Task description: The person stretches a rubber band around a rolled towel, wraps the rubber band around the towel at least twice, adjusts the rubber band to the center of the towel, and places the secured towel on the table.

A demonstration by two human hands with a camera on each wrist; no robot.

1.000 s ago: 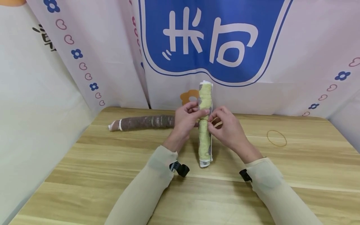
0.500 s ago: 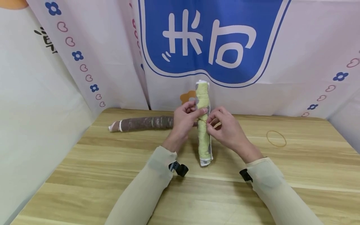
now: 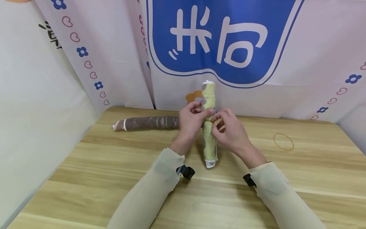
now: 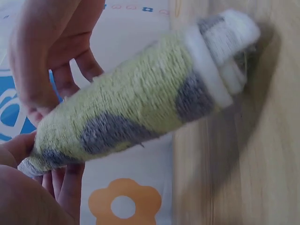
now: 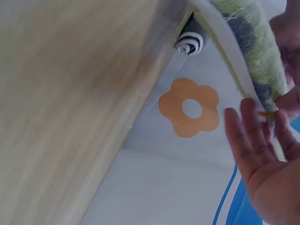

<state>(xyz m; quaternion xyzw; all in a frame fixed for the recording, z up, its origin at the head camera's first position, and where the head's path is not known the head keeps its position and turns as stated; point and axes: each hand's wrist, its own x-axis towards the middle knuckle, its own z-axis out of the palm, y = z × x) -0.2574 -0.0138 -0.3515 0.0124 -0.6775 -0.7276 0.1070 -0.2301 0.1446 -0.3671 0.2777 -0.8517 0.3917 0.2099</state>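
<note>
In the head view, a rolled yellow-green towel [image 3: 209, 143] with grey patches and white edging stands lengthwise before me. My left hand [image 3: 190, 122] grips it near the middle, thumb across the front. At its right side, the fingers and thumb of my right hand [image 3: 232, 130] pinch a thin orange rubber band [image 5: 267, 114] lying against the roll. The right wrist view shows that band between fingertips and towel; its far side is hidden. One end of the roll, with folded white edges, fills much of the left wrist view, lifted off the tabletop.
A brown rolled towel [image 3: 143, 123] lies across the back left of the wooden table [image 3: 108, 190], partly behind my left hand. Another rubber band [image 3: 286, 149] lies at the right. Behind the table's back edge hangs a printed curtain [image 3: 308, 47].
The towel roll, tilted slightly half a second ago, now stands straighter. Both hands keep nearly the same hold at its middle. The whole head view has shifted slightly.
</note>
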